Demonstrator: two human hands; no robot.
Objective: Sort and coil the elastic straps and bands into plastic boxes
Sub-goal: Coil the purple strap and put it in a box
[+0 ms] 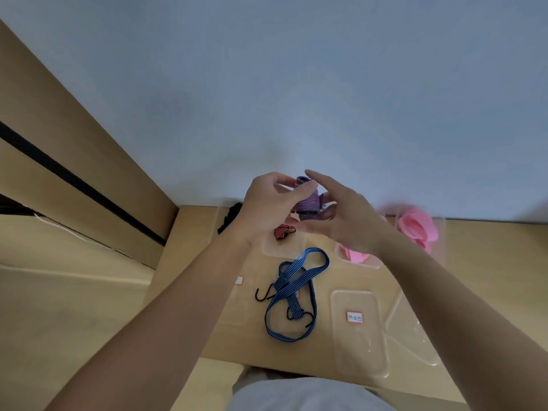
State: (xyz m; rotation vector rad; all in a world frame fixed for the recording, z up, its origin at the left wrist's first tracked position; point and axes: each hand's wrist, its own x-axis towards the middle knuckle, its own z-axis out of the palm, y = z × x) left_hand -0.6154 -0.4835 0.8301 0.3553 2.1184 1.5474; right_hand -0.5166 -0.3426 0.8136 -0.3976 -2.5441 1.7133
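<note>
Both hands are up in the air over the far part of the tan wooden counter (189,292). My left hand (272,203) has fingers and thumb curled round a small coiled elastic strap, purple-blue with red stripes (308,200). My right hand (347,221) just touches the coil's right side, fingers mostly straight, not gripping it. Below them, loose on the middle of the counter, lies a long blue striped elastic strap with black hooks (296,292). Just beyond it, a small red-and-black striped coiled strap (283,232) sits in a clear plastic box (281,253). To the right of that are some pink bands (355,256), with a blurry pink bundle (415,226) further right. Near right, a clear plastic lid with a red-bordered label (355,336) lies flat.
</note>
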